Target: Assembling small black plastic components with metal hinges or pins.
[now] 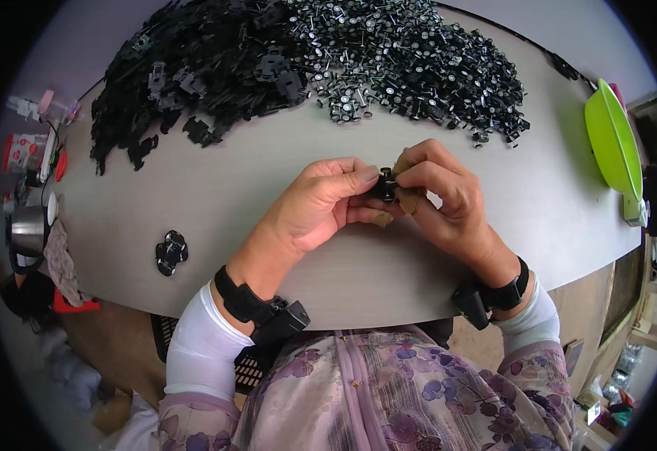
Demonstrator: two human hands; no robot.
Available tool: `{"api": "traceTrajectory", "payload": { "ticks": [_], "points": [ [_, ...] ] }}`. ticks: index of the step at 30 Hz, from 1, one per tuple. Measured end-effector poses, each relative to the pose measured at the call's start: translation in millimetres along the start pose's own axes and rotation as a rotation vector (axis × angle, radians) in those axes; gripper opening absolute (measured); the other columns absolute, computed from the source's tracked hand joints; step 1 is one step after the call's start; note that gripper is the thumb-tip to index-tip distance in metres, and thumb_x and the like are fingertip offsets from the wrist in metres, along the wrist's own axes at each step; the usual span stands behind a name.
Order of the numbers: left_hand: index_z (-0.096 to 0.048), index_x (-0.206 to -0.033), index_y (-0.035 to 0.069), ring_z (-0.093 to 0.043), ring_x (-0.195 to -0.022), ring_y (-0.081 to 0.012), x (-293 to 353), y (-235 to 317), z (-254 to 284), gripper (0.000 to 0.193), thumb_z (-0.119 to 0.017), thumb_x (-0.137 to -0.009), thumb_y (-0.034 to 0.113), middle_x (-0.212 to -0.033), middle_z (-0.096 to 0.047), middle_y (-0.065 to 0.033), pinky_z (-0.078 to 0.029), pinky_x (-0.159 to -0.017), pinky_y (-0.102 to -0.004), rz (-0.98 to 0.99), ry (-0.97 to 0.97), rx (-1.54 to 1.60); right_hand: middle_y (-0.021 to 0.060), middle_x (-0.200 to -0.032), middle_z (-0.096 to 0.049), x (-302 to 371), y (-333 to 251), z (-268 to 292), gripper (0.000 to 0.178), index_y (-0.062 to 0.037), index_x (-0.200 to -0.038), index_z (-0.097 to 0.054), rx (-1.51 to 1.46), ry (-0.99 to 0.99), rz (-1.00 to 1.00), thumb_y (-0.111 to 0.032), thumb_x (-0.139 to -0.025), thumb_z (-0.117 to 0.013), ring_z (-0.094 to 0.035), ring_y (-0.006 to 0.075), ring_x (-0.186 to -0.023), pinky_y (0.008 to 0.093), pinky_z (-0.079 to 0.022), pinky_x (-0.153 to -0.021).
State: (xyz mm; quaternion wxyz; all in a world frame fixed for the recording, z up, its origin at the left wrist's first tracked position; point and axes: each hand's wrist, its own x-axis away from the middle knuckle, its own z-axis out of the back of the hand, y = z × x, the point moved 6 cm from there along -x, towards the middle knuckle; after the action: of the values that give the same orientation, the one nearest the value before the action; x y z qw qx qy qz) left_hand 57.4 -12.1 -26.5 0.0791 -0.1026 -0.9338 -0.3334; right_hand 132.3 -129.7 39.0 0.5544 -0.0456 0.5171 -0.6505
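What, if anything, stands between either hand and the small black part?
Nothing visible: the left hand and right hand both have hold of the black part. The wheel pile lies beyond them, out of the way.

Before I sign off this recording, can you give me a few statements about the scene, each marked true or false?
1. The left hand and right hand share a small dark part. True.
2. The green bowl is at the left. False: it is at the right.
3. A black cluster lies apart from the heaped pieces. True.
4. Both wrists are bare. False: each wears a black strap.
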Motion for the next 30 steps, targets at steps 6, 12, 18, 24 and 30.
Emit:
{"api": "traceTrajectory", "payload": {
  "ticks": [6,12,18,24,30],
  "points": [
    [-0.06,-0.095,-0.001,-0.069,-0.087,-0.0254,-0.3,-1.1,-1.8,0.02,-0.054,-0.098,0.018,-0.096,-0.066,-0.013,-0.059,-0.078,-0.0359,-0.013,0.015,-0.043,0.0104,-0.08,-0.053,0.4,-5.5,-2.7,0.018,-0.0002,-0.078,-0.057,0.13,-0.063,0.033,0.011,-0.065,-0.063,-0.057,0.0269,-0.066,0.0337,-0.048,-0.057],
    [-0.059,-0.089,0.001,-0.068,-0.084,-0.0224,3.2,2.6,-3.2,0.02,-0.054,-0.098,0.018,-0.087,-0.064,-0.0096,-0.059,-0.078,-0.0363,-0.04,0.047,-0.173,0.0099,-0.077,-0.051,-1.8,-15.6,-5.8,0.018,-0.0011,-0.076,-0.057,0.169,-0.081,0.054,0.009,-0.065,-0.066,-0.056,0.0278,-0.064,0.0365,-0.046,-0.055],
    [-0.058,-0.085,0.003,-0.065,-0.077,-0.0183,7.4,10.4,-12.1,0.012,-0.061,-0.091,0.013,-0.082,-0.062,-0.0066,-0.057,-0.069,-0.0328,-0.081,0.09,-0.227,0.0103,-0.078,-0.051,1.0,-14.3,-6.8,0.022,-0.0027,-0.085,-0.057,0.13,-0.057,0.05,0.009,-0.067,-0.064,-0.056,0.029,-0.064,0.0372,-0.047,-0.056],
    [-0.052,-0.073,0.007,-0.058,-0.06,-0.0114,21.9,12.8,-3.3,0.021,-0.071,-0.077,0.002,-0.072,-0.061,-0.0051,-0.045,-0.054,-0.0237,-0.083,0.309,-0.45,0.0066,-0.086,-0.057,2.9,2.6,-21.2,0.029,-0.0018,-0.097,-0.058,-0.179,-0.135,-0.044,0.014,-0.072,-0.057,-0.057,0.0151,-0.068,0.0271,-0.046,-0.059],
    [-0.041,-0.07,0.011,-0.049,-0.054,-0.006,88.4,42.1,28.5,0.03,-0.068,-0.073,-0.001,-0.067,-0.055,-0.0027,-0.036,-0.049,-0.0195,-0.253,0.468,-0.608,0.0086,-0.092,-0.059,-13.1,49.4,11.1,0.023,0.0008,-0.092,-0.059,0.09,0.072,-0.054,0.013,-0.073,-0.053,-0.062,0.0189,-0.071,0.028,-0.049,-0.061]
  ]
}}
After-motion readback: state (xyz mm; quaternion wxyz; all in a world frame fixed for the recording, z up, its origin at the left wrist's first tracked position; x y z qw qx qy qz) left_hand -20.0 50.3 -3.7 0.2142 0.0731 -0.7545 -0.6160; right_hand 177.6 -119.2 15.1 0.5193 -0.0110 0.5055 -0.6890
